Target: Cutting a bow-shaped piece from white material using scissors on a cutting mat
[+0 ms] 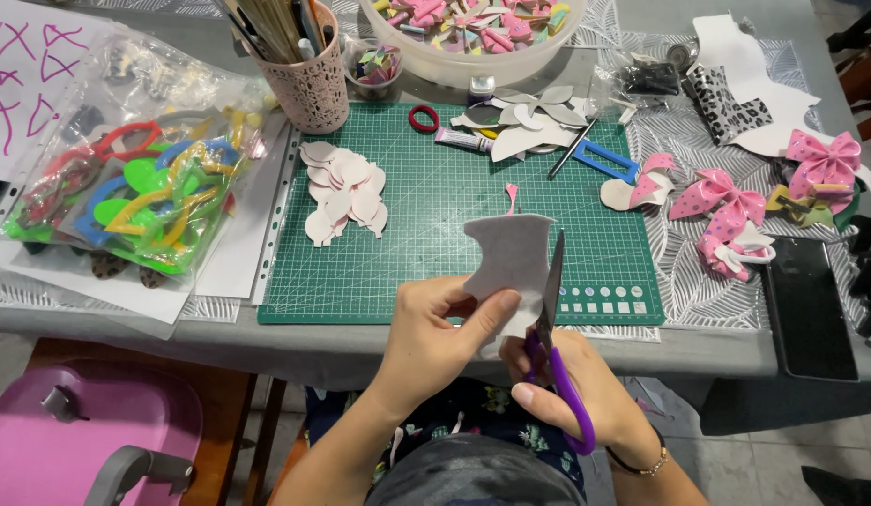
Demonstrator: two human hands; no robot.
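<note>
My left hand pinches the lower edge of a pale grey-white felt piece held above the near edge of the green cutting mat. My right hand grips purple-handled scissors, whose blades point up along the right side of the felt piece. A thin pink strip lies on the mat just beyond the felt.
A pile of pale pink cut shapes lies on the mat's left. Beyond are a pink lattice pen cup, a white bowl of bows, white cut-outs, a blue frame. Pink bows and a dark phone lie right; a plastic bag of coloured shapes left.
</note>
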